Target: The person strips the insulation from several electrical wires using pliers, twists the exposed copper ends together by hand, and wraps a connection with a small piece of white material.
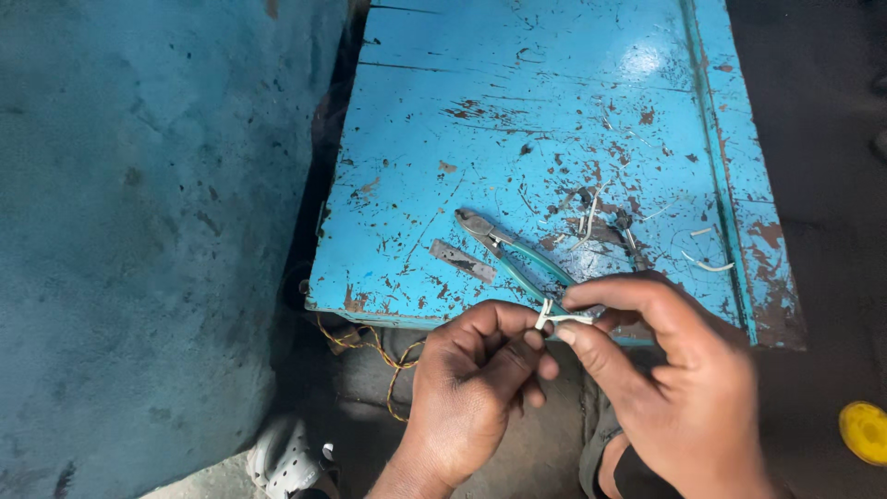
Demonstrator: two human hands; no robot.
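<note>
Both hands pinch one white wire point(557, 317) between fingertips: left hand point(476, 388) at its left end, right hand point(674, 379) at its right. Pliers point(513, 254) lie just beyond on blue surface point(554, 111).

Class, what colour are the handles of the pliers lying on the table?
Teal green, on the pliers; seen in the head view.
</note>
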